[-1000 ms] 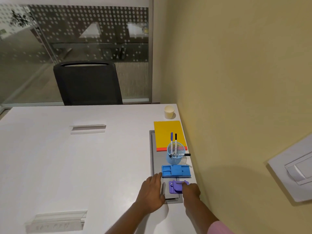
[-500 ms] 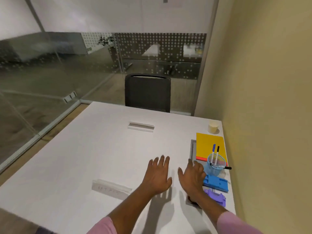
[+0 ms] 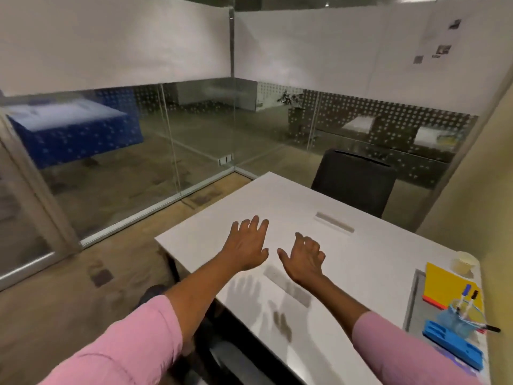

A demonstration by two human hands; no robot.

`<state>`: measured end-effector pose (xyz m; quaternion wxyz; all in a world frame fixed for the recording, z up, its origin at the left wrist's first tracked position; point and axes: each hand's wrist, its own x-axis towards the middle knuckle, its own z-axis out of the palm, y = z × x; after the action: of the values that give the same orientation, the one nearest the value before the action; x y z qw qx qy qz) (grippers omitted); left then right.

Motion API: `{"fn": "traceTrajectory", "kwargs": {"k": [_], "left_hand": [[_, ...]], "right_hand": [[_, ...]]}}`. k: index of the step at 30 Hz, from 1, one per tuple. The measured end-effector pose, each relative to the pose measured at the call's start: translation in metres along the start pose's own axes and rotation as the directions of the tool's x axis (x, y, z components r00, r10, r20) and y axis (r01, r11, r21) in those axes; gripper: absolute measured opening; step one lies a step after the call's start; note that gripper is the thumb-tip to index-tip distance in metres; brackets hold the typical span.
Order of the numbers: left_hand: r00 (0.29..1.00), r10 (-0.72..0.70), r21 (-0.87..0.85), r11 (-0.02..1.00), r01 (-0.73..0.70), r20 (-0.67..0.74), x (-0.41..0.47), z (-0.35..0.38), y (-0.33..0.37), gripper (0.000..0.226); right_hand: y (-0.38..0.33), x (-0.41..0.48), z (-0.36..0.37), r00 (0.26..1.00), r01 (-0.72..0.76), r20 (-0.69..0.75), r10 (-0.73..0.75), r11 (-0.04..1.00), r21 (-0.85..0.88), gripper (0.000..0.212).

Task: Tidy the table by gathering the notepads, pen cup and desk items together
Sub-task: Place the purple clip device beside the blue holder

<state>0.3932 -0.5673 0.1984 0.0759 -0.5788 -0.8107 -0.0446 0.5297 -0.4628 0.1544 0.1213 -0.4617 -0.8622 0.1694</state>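
Both hands were out over the bare middle of the white surface [image 3: 374,262], palms down. The left hand [image 3: 245,245] had its fingers [image 3: 254,222] spread and released, grasping nothing. The right hand [image 3: 304,258] was also empty, its fingers loosely curled. I could not tell whether either palm touched the surface or hovered just above it.

The task's things sat grouped along the right edge, well apart from both hands: the yellow notepad [image 3: 447,282] with an orange one showing under its near edge, the clear blue pen cup [image 3: 462,318] with pens standing in it just nearer, the blue organiser tray [image 3: 452,344] nearer again, and a purple item [image 3: 441,357] mostly hidden behind the right sleeve. A small cream cup [image 3: 464,263] stood beyond the notepads.

Judgement: the gathering looked largely done.

Risks noted:
- One black pen [image 3: 491,328] stuck out sideways past the cup toward the surface edge. A brush from the right forearm could knock it off.
- The pen cup looked light and top-heavy with upright pens. A sleeve catching it during a pull-back could tip it.
- The group lay close to the right edge, so any sideways nudge could push the tray or purple item over.
- The view was turned away from the group, so a reach back there would be poorly guided.
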Motion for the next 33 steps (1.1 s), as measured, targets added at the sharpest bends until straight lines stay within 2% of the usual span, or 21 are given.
{"fn": "traceTrajectory", "kwargs": {"k": [4,10,14,18,21,26,33], "left_hand": [[0.996,-0.085,0.06,0.995,0.084,0.025,-0.076,-0.016,-0.099,0.077],[0.958,-0.259,0.017,0.966,0.258,0.123,-0.19,-0.03,-0.221,0.083],[0.91,-0.383,-0.025,0.92,0.391,0.157,-0.241,-0.026,-0.289,0.093],[0.883,-0.442,-0.014,0.893,0.45,0.16,-0.272,-0.012,-0.352,0.093],[0.858,-0.471,0.031,0.879,0.476,0.202,-0.285,-0.002,-0.404,0.094],[0.831,-0.524,0.059,0.85,0.523,0.185,-0.271,0.015,-0.523,0.09],[0.823,-0.535,0.084,0.844,0.529,0.189,-0.214,0.024,-0.69,0.093]], "right_hand": [[-0.094,-0.039,0.033,0.997,0.078,0.011,-0.078,0.997,-0.006,0.075],[-0.218,-0.086,0.082,0.976,0.198,0.107,-0.19,0.978,-0.063,0.074],[-0.288,-0.093,0.112,0.945,0.312,0.133,-0.298,0.944,-0.104,0.075],[-0.352,-0.084,0.148,0.91,0.405,0.166,-0.381,0.902,-0.15,0.081],[-0.403,-0.068,0.182,0.882,0.458,0.212,-0.421,0.872,-0.171,0.089],[-0.507,-0.015,0.247,0.838,0.542,0.178,-0.516,0.825,-0.159,0.09],[-0.622,0.079,0.314,0.845,0.525,0.21,-0.491,0.836,-0.157,0.088]]}}
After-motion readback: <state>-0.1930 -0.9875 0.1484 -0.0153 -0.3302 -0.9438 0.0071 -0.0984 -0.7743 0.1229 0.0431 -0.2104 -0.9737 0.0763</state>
